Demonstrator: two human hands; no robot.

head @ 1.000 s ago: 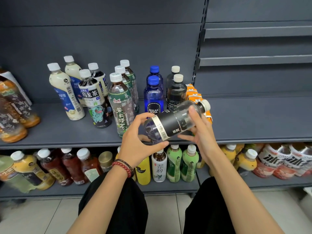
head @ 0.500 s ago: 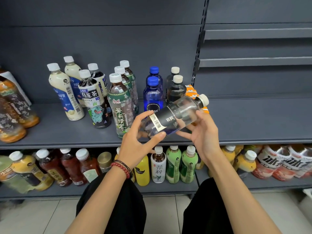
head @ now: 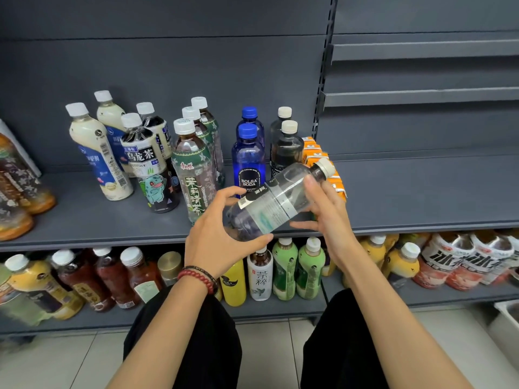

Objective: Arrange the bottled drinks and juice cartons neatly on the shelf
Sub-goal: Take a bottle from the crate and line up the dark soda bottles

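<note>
A clear bottle with a black label and a cream cap lies tilted in both hands over the front edge of the grey shelf, cap up to the right. My left hand grips its base from below. My right hand holds its upper half near the neck. Behind it on the shelf stand two dark bottles with cream caps, two blue soda bottles and a row of orange juice cartons.
Left of the blue bottles stand green-labelled tea bottles, oolong tea bottles and milky white bottles. Amber bottles lean at the far left. The lower shelf holds several mixed bottles. Bare shelf surface shows right of the cartons.
The clear bottle has turned in my hands, its label now showing more of the printed side, and its cap end has risen slightly. Both hands stayed over the shelf edge.
</note>
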